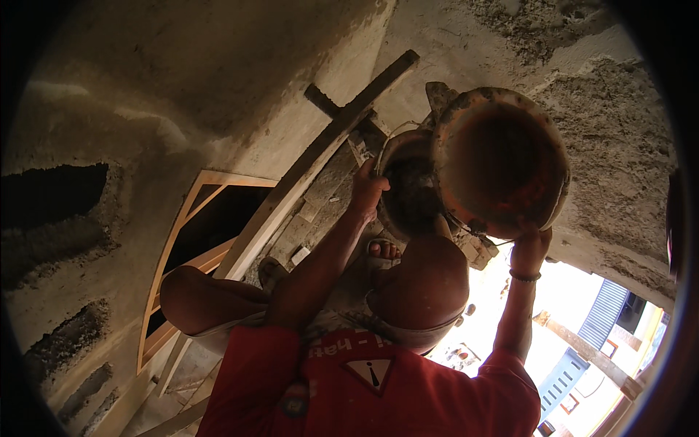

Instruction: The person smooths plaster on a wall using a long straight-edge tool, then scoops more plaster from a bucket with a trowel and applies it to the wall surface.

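My left hand is closed on the left rim of a mortar-stained bucket that stands in front of my knees. Dark grey stuff lies inside this bucket; its kind is too dim to make out. My right hand, with a bracelet at the wrist, grips the near rim of a second, wider bucket. This one is raised beside the first and overlaps its right side. Its inside is orange-red, smeared with grey, and appears to hold nothing. Part of the lower bucket is hidden behind it.
I squat on a narrow brick-and-plank platform. A long wooden beam runs along its left, beside an orange-brown window frame in the plastered wall. Rough wall rises on the right. A bright drop with a blue roof shows at lower right.
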{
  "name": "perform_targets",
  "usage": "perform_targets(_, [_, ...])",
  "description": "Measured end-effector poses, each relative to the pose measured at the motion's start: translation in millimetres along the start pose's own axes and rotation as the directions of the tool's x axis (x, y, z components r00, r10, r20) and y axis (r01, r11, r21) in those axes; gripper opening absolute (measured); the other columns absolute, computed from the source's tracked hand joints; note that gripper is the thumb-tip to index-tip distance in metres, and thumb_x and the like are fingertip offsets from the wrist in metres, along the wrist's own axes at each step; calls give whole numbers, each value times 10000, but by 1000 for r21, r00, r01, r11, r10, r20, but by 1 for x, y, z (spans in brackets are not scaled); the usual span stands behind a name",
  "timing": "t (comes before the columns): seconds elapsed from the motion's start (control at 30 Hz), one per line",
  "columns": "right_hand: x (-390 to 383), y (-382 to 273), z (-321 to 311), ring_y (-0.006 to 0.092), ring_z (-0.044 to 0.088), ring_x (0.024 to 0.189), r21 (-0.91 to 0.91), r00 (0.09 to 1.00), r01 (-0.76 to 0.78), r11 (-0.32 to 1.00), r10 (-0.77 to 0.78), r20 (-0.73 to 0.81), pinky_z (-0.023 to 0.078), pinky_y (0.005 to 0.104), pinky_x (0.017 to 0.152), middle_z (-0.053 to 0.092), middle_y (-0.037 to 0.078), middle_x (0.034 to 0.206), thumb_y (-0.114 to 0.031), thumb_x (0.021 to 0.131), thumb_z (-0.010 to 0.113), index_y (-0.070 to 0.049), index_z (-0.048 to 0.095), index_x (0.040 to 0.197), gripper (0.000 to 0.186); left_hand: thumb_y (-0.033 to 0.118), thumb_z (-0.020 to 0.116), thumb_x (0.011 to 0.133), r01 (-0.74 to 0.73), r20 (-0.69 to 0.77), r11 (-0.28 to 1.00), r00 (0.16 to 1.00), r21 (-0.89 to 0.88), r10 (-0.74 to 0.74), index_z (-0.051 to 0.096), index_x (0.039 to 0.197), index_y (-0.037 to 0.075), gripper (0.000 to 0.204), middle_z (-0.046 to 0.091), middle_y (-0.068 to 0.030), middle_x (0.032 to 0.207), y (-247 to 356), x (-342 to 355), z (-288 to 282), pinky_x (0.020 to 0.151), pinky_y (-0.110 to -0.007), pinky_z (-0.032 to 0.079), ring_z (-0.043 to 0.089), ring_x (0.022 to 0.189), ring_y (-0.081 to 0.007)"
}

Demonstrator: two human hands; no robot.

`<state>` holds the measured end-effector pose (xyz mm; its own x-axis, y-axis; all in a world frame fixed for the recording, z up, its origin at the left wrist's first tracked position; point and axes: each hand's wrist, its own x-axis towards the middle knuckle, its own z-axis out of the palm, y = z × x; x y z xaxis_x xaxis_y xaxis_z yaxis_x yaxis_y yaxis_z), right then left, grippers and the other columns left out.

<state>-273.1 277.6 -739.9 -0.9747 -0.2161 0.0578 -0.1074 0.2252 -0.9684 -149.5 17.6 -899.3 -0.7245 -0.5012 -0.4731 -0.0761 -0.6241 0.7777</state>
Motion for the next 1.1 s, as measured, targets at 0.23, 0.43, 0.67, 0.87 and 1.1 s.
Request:
perform_targets(0.23, [20,51,-41,255,582,1007,-288,994,111,951,-99,55,464,357,858,609,156,1111,-40,811,535,7,525,1205,397,-16,529,651,19,17,1000,1000,2,-19,508,1253,10,603,572,-83,1029,1,3,-1,798,-297,430,537,876,-195])
perform_targets(0.43, [66,53,-42,340,633,927,-898,991,135,419,-56,123,509,401,779,655,205,982,-164,751,662,-90,630,1104,362,74,644,713,-19,-145,920,986,391,82,476,1262,11,577,566,-119,1097,-15,0,-2,880,-341,428,542,1002,-233])
perform_targets(0.67, [180,177,-62,325,562,1102,709,883,-379,595,461,84,485,415,912,575,197,1198,-89,800,574,0,519,1225,438,129,718,726,286,-18,821,948,494,-318,478,1248,-3,589,562,-142,1159,25,-16,14,893,-379,433,544,1051,-249])
perform_targets(0.87, [222,189,-11,417,465,1191,773,867,-357,525,493,65,414,559,993,435,223,1334,-104,846,493,28,376,1322,508,247,755,743,368,-41,804,917,467,-397,374,1340,-21,757,478,-202,1276,20,-5,6,922,-431,419,461,1176,-288])
perform_targets(1.1, [250,221,29,438,480,1151,908,917,-281,311,367,158,452,586,927,434,230,1308,-102,811,505,39,377,1302,526,332,758,771,-40,44,946,999,322,28,323,1366,16,802,528,-154,1199,-17,-14,-3,799,-368,492,535,1019,-212])
